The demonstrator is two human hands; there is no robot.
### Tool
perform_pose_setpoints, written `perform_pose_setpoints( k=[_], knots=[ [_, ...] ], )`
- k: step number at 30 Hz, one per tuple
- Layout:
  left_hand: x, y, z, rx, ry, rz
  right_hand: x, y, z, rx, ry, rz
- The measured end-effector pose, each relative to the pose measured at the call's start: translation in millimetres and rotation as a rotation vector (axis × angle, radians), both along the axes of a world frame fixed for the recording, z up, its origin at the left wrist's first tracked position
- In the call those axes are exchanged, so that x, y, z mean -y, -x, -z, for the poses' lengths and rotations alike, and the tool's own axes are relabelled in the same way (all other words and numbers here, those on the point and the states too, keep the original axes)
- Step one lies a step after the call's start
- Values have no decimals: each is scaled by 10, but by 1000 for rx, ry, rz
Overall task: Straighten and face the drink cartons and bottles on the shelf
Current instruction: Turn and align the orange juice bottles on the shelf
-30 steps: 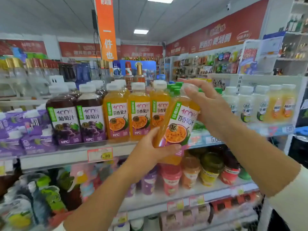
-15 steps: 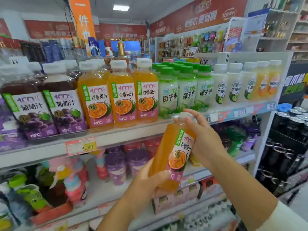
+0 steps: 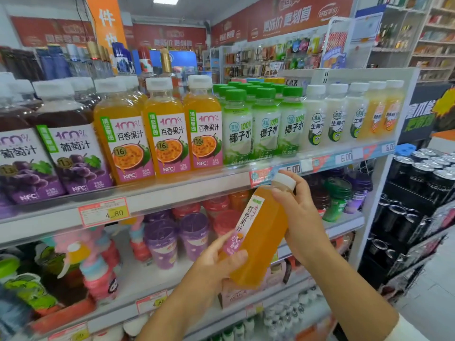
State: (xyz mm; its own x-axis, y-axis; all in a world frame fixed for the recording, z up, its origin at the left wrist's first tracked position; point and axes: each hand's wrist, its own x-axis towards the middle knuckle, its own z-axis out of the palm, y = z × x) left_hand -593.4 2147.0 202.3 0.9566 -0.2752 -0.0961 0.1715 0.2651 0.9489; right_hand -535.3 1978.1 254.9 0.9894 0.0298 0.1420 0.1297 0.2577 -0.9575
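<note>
Bottles stand in neat rows on the upper shelf: dark grape juice bottles on the left, then three orange juice bottles with white caps, then coconut water bottles with green caps, and pale white-capped bottles farther right. Their labels all look out to the front. One more orange bottle, the held bottle, is off the shelf. It is in the air just below the front edge of the upper shelf, in front of the lower shelf. It leans, with its white cap up and to the right and its bottom down and to the left. Its label is turned to the left, so only a thin strip of it shows. The left hand grips the bottom part of the held bottle, with the thumb across the front and one finger lying straight along the label. The right hand is wrapped round the top part, just under the cap. One yellow and red price tag sits on the edge of the upper shelf, under the grape juice. Some purple cups with lids stand on the lower shelf behind the hands. Many black cans are stacked at the far right.
</note>
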Motion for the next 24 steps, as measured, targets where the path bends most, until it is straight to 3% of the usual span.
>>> perform_pose_setpoints(
  k=[3,5,11,14,18,24],
  knots=[
    [42,60,44,68,-103,-65,82,5,39,-2,15,-146],
    [59,85,68,151,-238,-188,141,20,15,27,143,-180],
    [171,170,-15,389,-593,-339,133,47,-53,123,233,-65],
    [123,184,-42,349,-543,-283,130,62,-17,129,161,-93],
    [-30,192,-104,85,-164,-33,132,81,82,104,74,-169],
    [17,248,-80,252,-459,-237,85,105,121,39,128,-282]
  ],
)
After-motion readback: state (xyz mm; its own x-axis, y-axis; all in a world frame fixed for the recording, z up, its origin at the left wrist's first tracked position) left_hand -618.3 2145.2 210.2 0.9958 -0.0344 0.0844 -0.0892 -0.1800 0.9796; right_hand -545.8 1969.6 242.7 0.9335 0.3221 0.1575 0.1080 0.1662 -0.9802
